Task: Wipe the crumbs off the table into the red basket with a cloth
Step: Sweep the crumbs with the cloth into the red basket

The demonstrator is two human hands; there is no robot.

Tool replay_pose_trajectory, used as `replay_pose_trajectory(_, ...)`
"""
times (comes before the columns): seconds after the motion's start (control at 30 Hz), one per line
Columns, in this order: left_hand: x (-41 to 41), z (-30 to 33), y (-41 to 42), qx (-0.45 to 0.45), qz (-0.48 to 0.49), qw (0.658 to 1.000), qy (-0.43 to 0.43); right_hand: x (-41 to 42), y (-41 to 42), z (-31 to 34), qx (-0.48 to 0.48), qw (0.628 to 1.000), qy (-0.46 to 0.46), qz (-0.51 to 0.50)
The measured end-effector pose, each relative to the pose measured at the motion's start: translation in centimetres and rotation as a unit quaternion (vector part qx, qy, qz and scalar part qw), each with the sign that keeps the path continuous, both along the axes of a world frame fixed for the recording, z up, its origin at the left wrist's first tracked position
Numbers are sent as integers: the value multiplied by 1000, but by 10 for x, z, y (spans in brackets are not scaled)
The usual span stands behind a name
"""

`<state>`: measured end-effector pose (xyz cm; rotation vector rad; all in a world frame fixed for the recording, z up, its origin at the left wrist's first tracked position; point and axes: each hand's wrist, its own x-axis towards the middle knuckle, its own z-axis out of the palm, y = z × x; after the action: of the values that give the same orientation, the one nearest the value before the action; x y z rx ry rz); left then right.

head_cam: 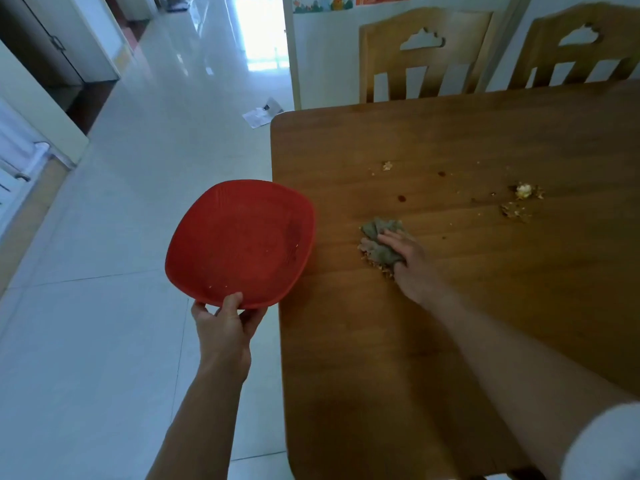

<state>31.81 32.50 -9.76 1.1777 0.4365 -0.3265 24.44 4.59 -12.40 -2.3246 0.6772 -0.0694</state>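
Note:
My left hand (225, 323) grips the near rim of the shallow red basket (242, 242), which hangs over the floor with its right edge against the left edge of the wooden table (398, 341). A few pale specks lie inside the basket. My right hand (408, 258) presses a crumpled grey-green cloth (379, 242) flat on the table, a short way right of the basket. A small pile of crumbs (375, 263) sits at the cloth's left and near side. More crumbs (519, 200) lie farther right, and a small bit (387, 165) lies beyond the cloth.
Two wooden chairs (426, 53) stand at the table's far side against a white wall. Two dark red spots (401, 198) mark the tabletop. Glossy tiled floor (121, 237) spreads to the left, with a sheet of paper (261, 112) lying near the table's far corner.

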Motion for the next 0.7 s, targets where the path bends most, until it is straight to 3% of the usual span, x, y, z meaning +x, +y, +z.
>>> replay_pose_trajectory(0.2,-6,-11,5,-15,26,1000,9,-11,34,13,20,997,-65,21)
replay_pose_trajectory(0.33,-8,-13,7,-19,46,999,4,-26,37,33,98,980,-146,-93)
replay_pose_trajectory(0.5,-13,-16,8,-25,77,997,-2,-63,2,46,158,922,-196,-295)
replay_pose_trajectory(0.6,-18,-19,5,-27,99,995,10,-93,-22,39,104,927,-95,-349)
replay_pose_trajectory(0.7,-21,-24,2,-28,113,993,21,-115,-19,24,-48,957,55,-281)
